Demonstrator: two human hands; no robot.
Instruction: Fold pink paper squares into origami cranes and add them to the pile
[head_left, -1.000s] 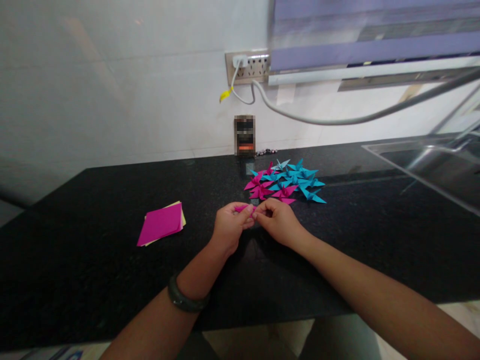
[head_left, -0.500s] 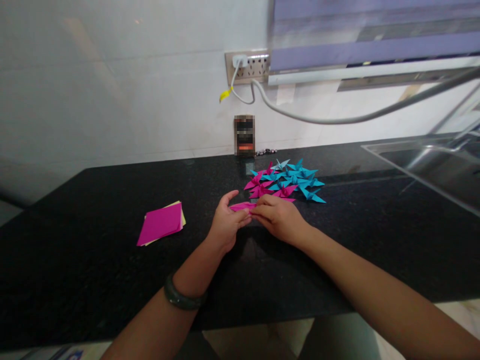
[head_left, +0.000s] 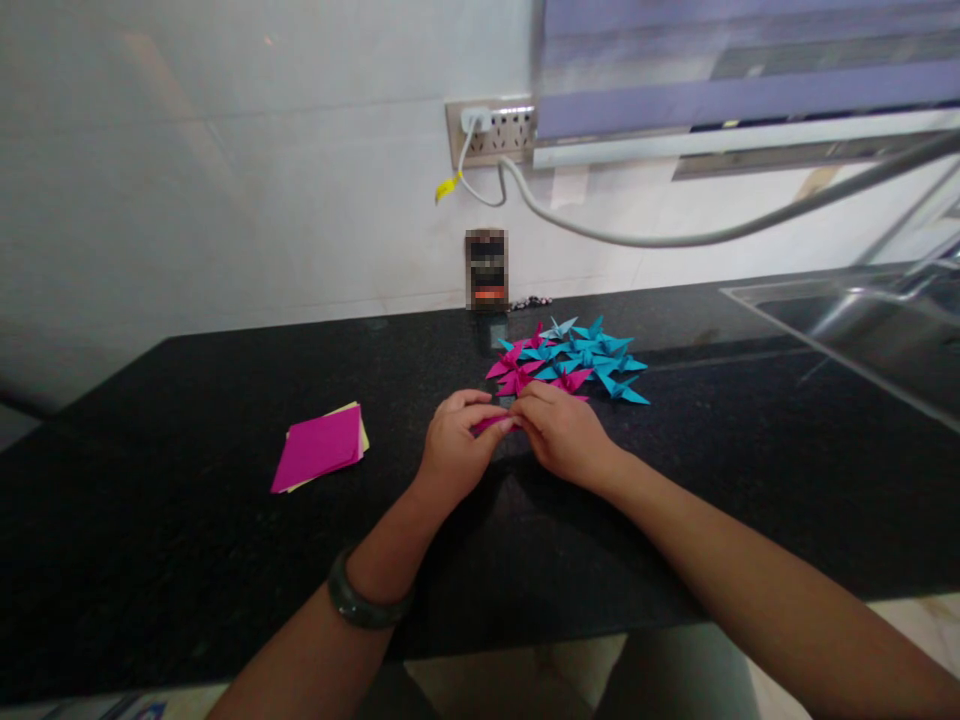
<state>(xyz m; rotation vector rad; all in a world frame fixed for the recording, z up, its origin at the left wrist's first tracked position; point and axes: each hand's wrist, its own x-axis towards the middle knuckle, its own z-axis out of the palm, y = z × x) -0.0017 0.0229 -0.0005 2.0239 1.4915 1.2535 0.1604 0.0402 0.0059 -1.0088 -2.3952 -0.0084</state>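
We note a slim, folded pink paper piece (head_left: pixel 489 424), mostly hidden, gripped by our left hand (head_left: pixel 457 445) and right hand (head_left: pixel 562 428) over the black stone surface (head_left: pixel 225 570), near pink-and-blue paper cranes (head_left: pixel 586 357).

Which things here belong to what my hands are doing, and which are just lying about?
Likely involved:
- pink paper, held by left hand and right hand
- stacked paper sheets
- folded paper cranes

Likely unrelated:
- pixelated upright object
- beaded strand
- white plug
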